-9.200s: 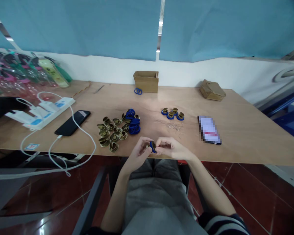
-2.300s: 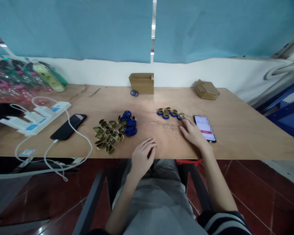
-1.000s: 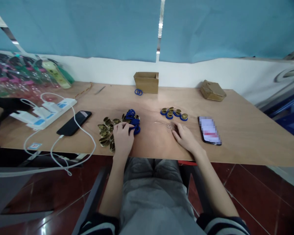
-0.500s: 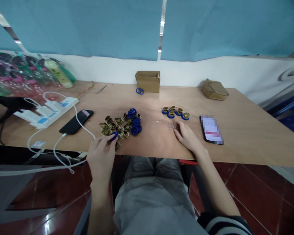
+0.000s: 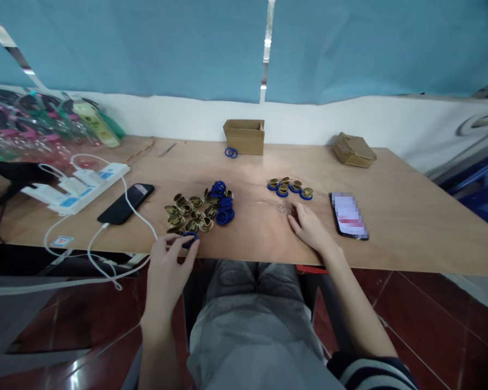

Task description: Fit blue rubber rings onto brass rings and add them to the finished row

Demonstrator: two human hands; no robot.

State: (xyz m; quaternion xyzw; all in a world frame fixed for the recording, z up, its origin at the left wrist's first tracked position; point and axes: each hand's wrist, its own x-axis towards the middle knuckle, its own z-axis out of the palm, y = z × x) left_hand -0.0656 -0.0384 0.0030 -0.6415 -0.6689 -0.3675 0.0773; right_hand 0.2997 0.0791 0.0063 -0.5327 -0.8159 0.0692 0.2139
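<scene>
My left hand (image 5: 168, 265) is at the table's front edge, thumb and fingertips closed around a blue ring (image 5: 191, 236). A gold-coloured metal piece seems to lie under that ring, mostly hidden. Just beyond is a pile of gold-coloured metal pieces (image 5: 196, 202) with folded-up round flaps. Several loose blue rings (image 5: 225, 214) are heaped at the pile's right side. My right hand (image 5: 307, 226) rests on the table with curled fingers, beside small clear bits (image 5: 282, 207); what its fingertips hold, if anything, is hidden. Beyond it stand several gold pieces seated in blue rings (image 5: 295, 186).
A cardboard box (image 5: 246, 136) stands at the back with a few blue rings (image 5: 231, 153) before it. A crumpled brown packet (image 5: 354, 149) lies back right, a lit phone (image 5: 348, 215) below it. Left are a charging phone (image 5: 126, 204), a power strip (image 5: 89, 187) and bottles (image 5: 95, 122).
My left hand has lowered the blue ring to the table's front edge, over a gold-coloured piece, its thumb moving right. My right hand has stayed in place.
</scene>
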